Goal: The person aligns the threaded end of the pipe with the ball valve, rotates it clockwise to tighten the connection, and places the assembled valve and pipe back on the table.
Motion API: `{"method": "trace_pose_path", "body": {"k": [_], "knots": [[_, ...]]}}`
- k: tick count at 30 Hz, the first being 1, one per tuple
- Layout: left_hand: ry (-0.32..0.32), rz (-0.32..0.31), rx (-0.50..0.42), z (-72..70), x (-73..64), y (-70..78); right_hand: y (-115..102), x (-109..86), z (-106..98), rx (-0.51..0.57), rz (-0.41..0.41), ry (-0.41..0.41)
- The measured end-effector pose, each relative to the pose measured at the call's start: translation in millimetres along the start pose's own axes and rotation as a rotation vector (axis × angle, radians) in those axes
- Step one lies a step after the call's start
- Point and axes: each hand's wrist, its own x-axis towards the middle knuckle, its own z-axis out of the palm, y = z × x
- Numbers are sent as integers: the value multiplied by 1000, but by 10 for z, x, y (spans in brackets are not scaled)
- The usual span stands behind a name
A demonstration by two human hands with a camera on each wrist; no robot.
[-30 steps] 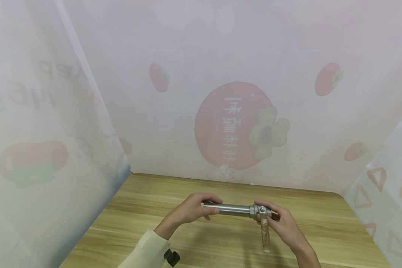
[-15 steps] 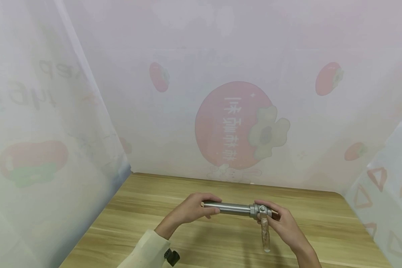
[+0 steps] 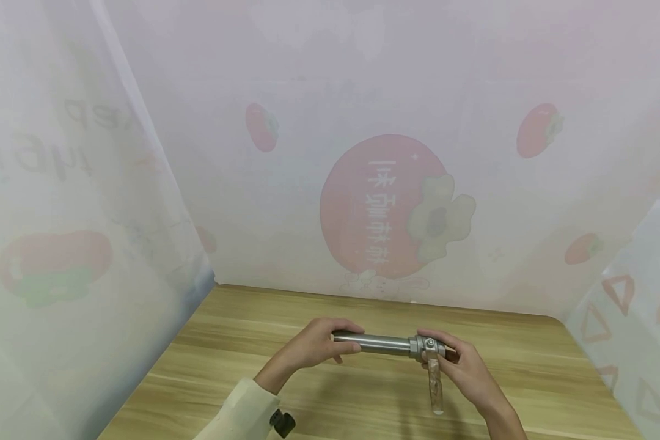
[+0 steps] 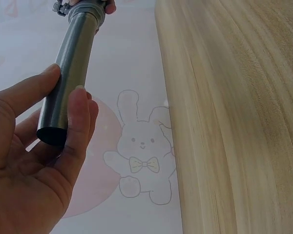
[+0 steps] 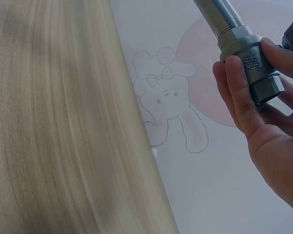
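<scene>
A steel pipe (image 3: 385, 343) lies level between my hands, its threaded right end inside a ball valve (image 3: 418, 347). My left hand (image 3: 315, 345) grips the pipe near its free end, thumb on one side and fingers on the other, as the left wrist view shows of the pipe (image 4: 71, 73). Around the valve body (image 5: 254, 63), which has raised lettering, my right hand (image 3: 467, 366) curls its fingers and thumb. The valve's lever handle (image 3: 436, 385), in a brownish crinkled wrap, points down toward me.
Beneath the hands stretches a wood-grain table (image 3: 242, 330). Pale printed curtains (image 3: 286, 214) stand behind it and along both sides. A small black device (image 3: 282, 423) sits at the cuff of the left sleeve (image 3: 242, 409).
</scene>
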Motion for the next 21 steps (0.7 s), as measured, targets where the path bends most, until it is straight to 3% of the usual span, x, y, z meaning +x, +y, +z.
{"method": "trace_pose_path", "body": {"k": [21], "knots": [[16, 7, -1, 9, 19, -8, -3, -3, 5, 1, 14, 24]]}}
